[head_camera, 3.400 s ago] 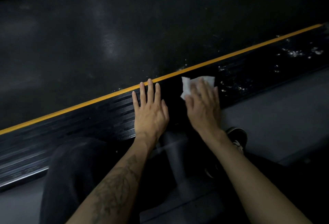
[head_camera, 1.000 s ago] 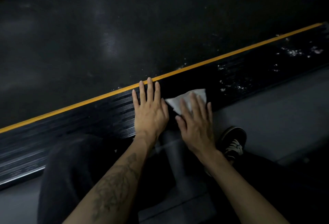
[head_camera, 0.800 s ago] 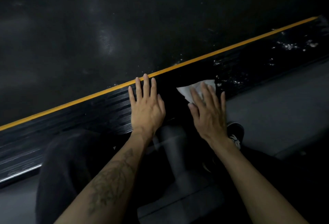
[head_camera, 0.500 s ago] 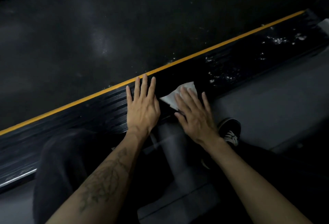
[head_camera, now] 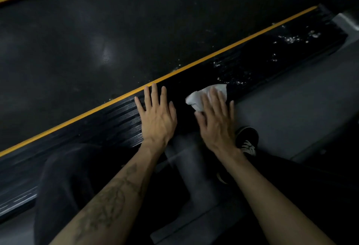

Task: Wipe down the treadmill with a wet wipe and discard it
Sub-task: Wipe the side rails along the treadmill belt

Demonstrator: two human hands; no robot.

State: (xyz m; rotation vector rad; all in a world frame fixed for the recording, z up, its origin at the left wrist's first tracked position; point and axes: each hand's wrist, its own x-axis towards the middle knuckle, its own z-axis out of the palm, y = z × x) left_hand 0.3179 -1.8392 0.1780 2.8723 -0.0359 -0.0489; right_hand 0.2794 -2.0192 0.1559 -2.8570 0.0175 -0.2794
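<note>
On treadmill side rail (head_camera: 252,65), right hand (head_camera: 215,120) flat on wet wipe (head_camera: 202,97); left hand (head_camera: 157,116) spread flat; rail runs diagonally.

Your one head camera, looking steeply down.
You see close over the treadmill side rail (head_camera: 252,65), running from lower left to upper right of the frame, your forearms entering from the bottom edge.

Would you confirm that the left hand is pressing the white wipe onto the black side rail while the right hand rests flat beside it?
Not quite: in the head view the right hand presses the white wipe onto the black side rail, and the left hand rests flat beside it.
</note>
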